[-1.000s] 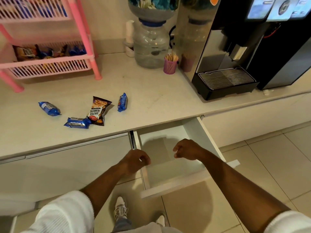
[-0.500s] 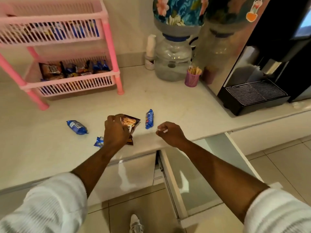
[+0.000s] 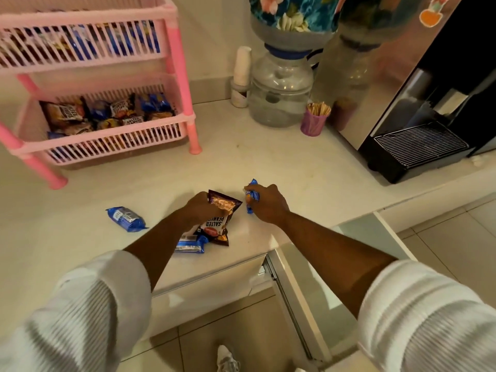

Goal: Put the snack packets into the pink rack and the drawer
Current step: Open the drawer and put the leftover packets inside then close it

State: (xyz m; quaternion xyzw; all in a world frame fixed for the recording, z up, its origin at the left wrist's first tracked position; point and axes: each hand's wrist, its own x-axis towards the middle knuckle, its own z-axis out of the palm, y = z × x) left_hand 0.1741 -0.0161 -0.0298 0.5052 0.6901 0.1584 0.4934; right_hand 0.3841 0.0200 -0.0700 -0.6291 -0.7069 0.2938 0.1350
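Four snack packets are left out on the counter. The salted peanuts bag lies near the front edge, and the left hand has its fingers curled round the bag's top corner. Just right of it, the right hand is clamped on a small blue packet. Neither looks lifted clear yet. Another blue packet lies touching the bag's lower edge, partly under the left forearm, and a fourth blue one sits apart to the left, untouched. The pink rack at the back left already has plenty of packets on both tiers. The drawer below stands pulled open; what shows of its inside is bare, so I'd say that half hasn't begun
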